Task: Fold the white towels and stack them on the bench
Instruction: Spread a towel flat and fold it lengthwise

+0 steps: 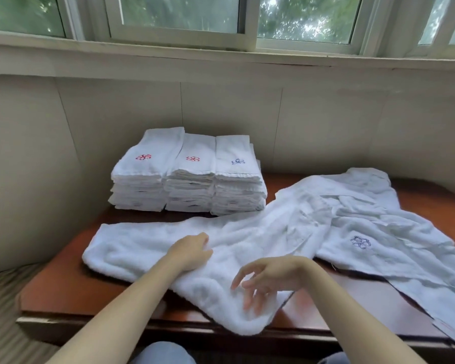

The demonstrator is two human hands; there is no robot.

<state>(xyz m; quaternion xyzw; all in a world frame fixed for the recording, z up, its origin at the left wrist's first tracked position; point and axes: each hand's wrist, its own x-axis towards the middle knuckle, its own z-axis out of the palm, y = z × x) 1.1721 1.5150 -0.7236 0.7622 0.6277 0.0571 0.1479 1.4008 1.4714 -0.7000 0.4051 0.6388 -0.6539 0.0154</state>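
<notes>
Both hands on a thick white towel (153, 248) at the bench's (63, 292) front edge.
Right hand (268, 277), fingers spread, touches its near corner; left hand (191, 249) presses flat on it. Unfolded towels (378, 232) lie right; folded stacks (189, 174) at the back edge.

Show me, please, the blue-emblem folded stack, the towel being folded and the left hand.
blue-emblem stack (237, 156): head view, top towel.
towel being folded (132, 248): head view, flat left part.
left hand (191, 249): head view, back of hand.

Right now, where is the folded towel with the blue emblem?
It tops the rightmost stack of folded towels at the back of the bench, beside two red-emblem stacks.
</notes>
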